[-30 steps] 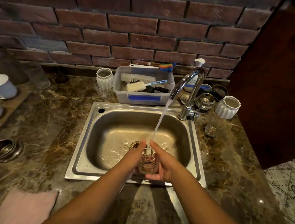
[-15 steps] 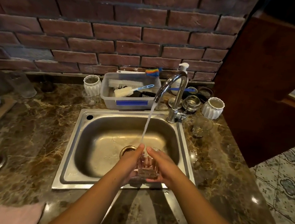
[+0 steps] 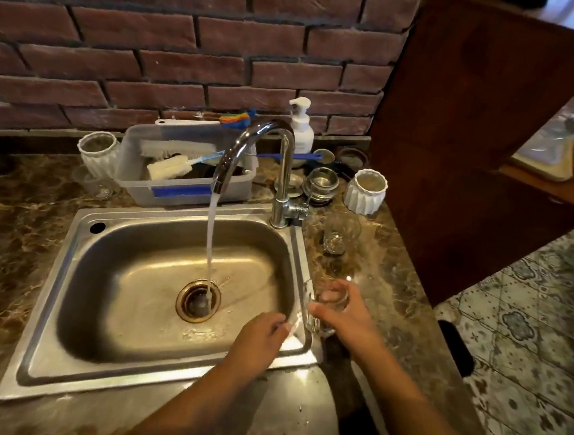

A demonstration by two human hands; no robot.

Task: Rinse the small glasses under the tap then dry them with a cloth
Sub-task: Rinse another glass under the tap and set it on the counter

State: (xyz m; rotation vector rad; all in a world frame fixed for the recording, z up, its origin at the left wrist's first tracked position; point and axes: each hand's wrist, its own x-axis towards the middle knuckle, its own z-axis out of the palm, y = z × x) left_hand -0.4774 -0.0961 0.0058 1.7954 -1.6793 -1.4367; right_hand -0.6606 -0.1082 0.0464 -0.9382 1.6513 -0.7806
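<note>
While the tap (image 3: 284,169) runs, its water (image 3: 210,245) falls straight into the drain (image 3: 198,301) of a steel sink (image 3: 111,380) set in a brown marbled countertop (image 3: 20,230).

Head view, surroundings: a brick wall (image 3: 187,65) backs the counter. At 12 o'clock from the drain stands a plastic tub (image 3: 184,192) holding brushes, and a soap bottle (image 3: 301,129) is at 1 o'clock. A spare glass (image 3: 341,232) stands on the counter at 2 o'clock. A wooden panel (image 3: 457,127) and a patterned tile floor (image 3: 517,321) lie to the far right.

Head view, hands: the right hand (image 3: 346,320) has thumb and fingers curled round a small glass (image 3: 329,298), held at 3 o'clock from the drain, over the sink's right rim and clear of the stream. The left hand (image 3: 259,335) hovers at 4 o'clock above the basin's near corner, fingers loosely bent and holding nothing.
</note>
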